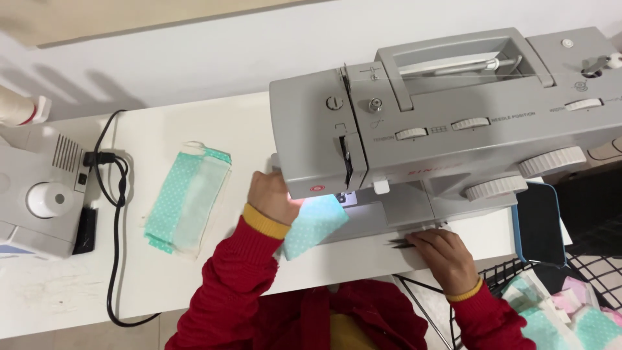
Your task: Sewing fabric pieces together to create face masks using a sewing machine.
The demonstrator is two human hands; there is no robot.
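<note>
A grey sewing machine (447,123) stands on the white table (194,129). Under its lit needle area lies a teal polka-dot fabric piece (314,223). My left hand (272,196), in a red sleeve with a yellow cuff, rests on that fabric beside the machine's head. My right hand (444,256) lies flat on the table edge in front of the machine bed, its fingers on small dark snips (400,243). Whether the fingers grip them is unclear.
A folded stack of teal dotted and white fabric (186,199) lies left of my arm. A second white machine (39,188) with a black cable (116,214) sits at the far left. A wire basket with more fabric pieces (557,311) stands at the lower right.
</note>
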